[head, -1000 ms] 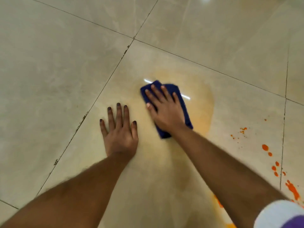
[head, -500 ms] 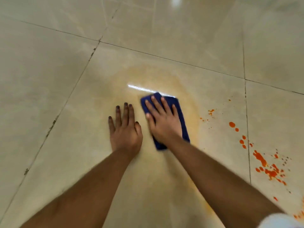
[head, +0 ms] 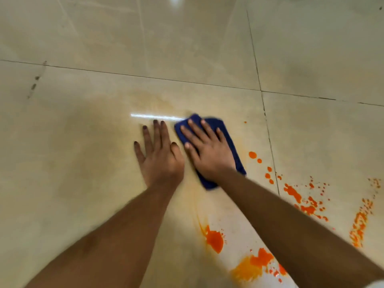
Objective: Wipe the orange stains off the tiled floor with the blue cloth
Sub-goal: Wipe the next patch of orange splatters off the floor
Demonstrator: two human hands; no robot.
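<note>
A folded blue cloth (head: 228, 138) lies flat on the glossy beige tiled floor (head: 83, 163). My right hand (head: 207, 150) presses down on the cloth with fingers spread. My left hand (head: 160, 156) rests flat on the bare tile just left of it, fingers apart, holding nothing. Bright orange stains sit right of the cloth: round drops (head: 252, 155), a splatter (head: 293, 193) past the grout line, and a streak (head: 360, 221) at the far right. Larger orange blotches (head: 215, 240) lie between my forearms. A pale orange smear surrounds the cloth.
Dark grout lines (head: 268, 134) cross the floor, one running front to back just right of the cloth, another (head: 145, 76) running left to right beyond my hands. A white light reflection (head: 153, 116) shines on the wet tile.
The view has swung right, bringing more orange splatter into sight. My right hand and the cloth have slid right, nearer the orange drops. My left hand stays planted close beside it.
</note>
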